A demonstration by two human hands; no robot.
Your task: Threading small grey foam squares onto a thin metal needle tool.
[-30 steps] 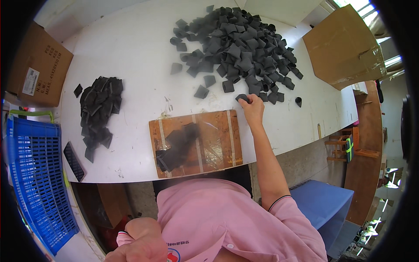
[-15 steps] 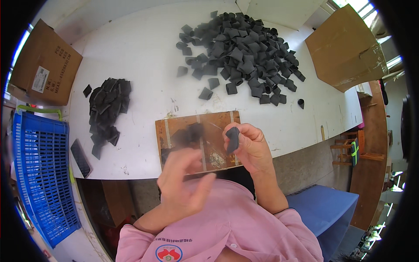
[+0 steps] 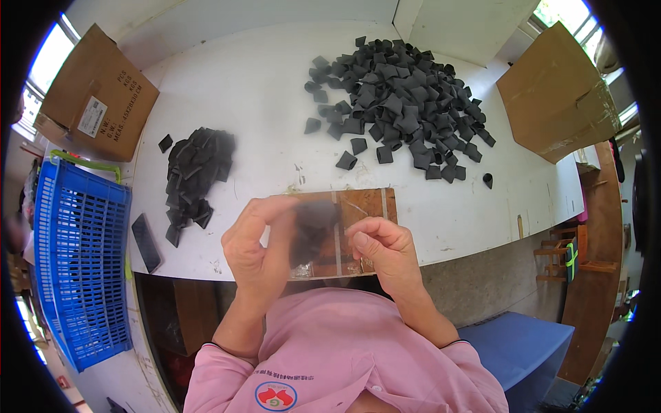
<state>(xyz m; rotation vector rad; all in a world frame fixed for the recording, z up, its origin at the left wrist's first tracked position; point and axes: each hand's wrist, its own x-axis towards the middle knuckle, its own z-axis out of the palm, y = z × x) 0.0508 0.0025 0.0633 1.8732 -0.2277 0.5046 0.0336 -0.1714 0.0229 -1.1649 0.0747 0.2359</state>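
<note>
A big loose heap of dark folded pieces (image 3: pixel 399 103) sprawls over the white table (image 3: pixel 255 89), a smaller pile (image 3: pixel 196 172) lying near the blue slatted crate (image 3: pixel 79 261) and cardboard boxes. Both hands, left hand (image 3: pixel 258 251) and right hand (image 3: pixel 382 251), pinch one blurred dark soft piece (image 3: pixel 311 230) between them, above the brown taped board (image 3: pixel 365 206) at the table's near edge.

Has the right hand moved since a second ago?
Yes. The right hand was reaching into the big pile of black pieces; it has pulled back toward the body and now sits over the brown board at the table's near edge.
</note>
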